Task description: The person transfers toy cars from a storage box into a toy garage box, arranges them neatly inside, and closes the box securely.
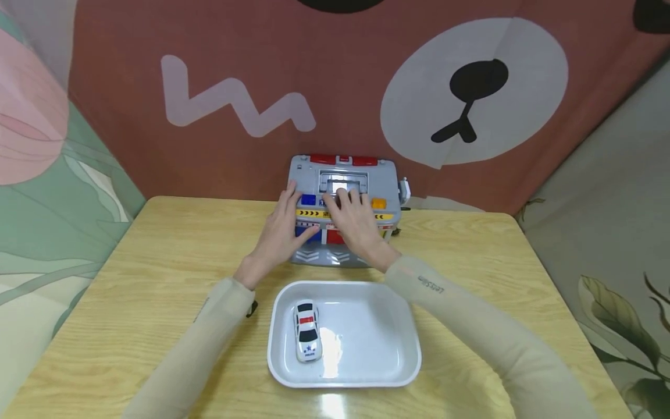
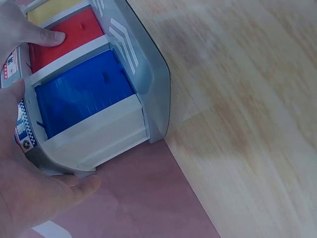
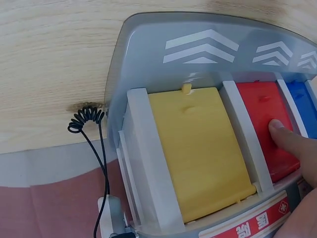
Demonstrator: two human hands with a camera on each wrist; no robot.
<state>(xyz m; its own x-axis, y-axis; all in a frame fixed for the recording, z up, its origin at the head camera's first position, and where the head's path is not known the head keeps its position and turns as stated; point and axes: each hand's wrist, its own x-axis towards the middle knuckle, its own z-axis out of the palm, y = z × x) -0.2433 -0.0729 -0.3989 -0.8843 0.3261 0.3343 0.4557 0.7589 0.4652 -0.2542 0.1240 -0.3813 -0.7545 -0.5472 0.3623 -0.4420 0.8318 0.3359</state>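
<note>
A grey toy garage (image 1: 309,173) with blue, red and yellow doors stands at the back of the table. My left hand (image 1: 276,233) holds its left front corner, fingers along the left edge and thumb at the front. In the left wrist view, those fingertips (image 2: 86,187) reach round the side by the blue door (image 2: 84,91). The right hand (image 1: 358,227) rests on the top near the front edge, fingers bent. Its thumb (image 3: 282,133) touches the red door (image 3: 255,106). Beside that, the yellow door (image 3: 198,148) appears closed.
Nearer me, a white tray (image 1: 366,381) stands on the wooden table (image 1: 173,279), with a white toy police car (image 1: 307,329) inside at the left. A coiled black cord (image 3: 86,119) hangs at the garage's right side. Behind is a printed cloth (image 1: 235,163).
</note>
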